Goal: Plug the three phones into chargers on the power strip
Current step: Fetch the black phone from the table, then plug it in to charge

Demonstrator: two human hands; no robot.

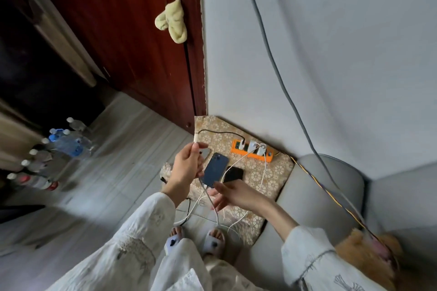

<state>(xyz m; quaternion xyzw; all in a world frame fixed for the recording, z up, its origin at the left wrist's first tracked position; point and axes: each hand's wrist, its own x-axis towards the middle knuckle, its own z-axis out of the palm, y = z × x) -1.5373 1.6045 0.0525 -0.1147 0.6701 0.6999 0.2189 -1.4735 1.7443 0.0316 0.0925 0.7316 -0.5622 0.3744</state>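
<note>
Pale embroidered sleeves (132, 238) fill the bottom of the view, with soft slippers (214, 243) on the grey tiled floor between them. Reaching up from the left sleeve, the left hand (186, 168) has its fingers (192, 149) pressed together around a thin cable, pinching it just below a small white plug end (195, 137) that sticks up above the fingertips. From that plug a black cable (220, 132) curves over to the orange power strip (251, 151). The right hand (233, 194) holds the bottom edge of a dark blue phone (215, 169), a flat rectangle with rounded corners, tilted back-side up; its fingers are closed on the phone's lower end, though the exact grip is partly hidden. A glossy black phone (234, 173) lies just beside the blue one on the surface (279, 170), a cushion-topped stool covered in beige cloth with a floral lace pattern. A third, greyish phone (206, 152) peeks out behind the left hand. The power strip sits near the wall, carrying three white chargers (253, 145), and white cables (263, 172) trail from them across the cloth and down to the floor. Clear plastic bottles (68, 139) stand on the floor to the left.
</note>
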